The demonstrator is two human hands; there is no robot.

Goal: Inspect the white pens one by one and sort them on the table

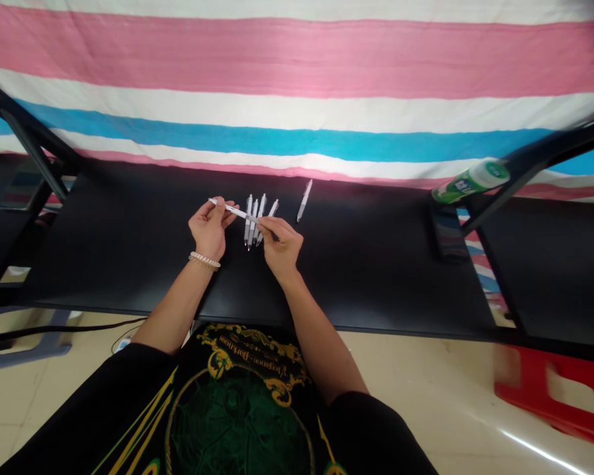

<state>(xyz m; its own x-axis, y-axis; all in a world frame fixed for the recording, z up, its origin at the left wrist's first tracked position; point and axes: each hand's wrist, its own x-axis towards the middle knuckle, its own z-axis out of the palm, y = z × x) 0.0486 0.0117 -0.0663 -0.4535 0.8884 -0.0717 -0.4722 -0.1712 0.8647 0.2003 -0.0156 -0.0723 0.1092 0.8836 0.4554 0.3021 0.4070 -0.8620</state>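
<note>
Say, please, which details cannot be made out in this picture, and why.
All in the head view:
- One end of the held pen: covered by the fingers of the right hand.
- Exact count in the pen pile: the pens lie close together, partly behind that hand.
- Small lettering on the green canister: blurred.
- Full shape of the red stool: cut off by the right edge.

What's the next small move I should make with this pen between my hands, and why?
Perhaps steady the pen with your left hand and gently twist its other end with your right hand: your fingers pinch it near opposite ends, so a small turn seems the easiest move.
</note>
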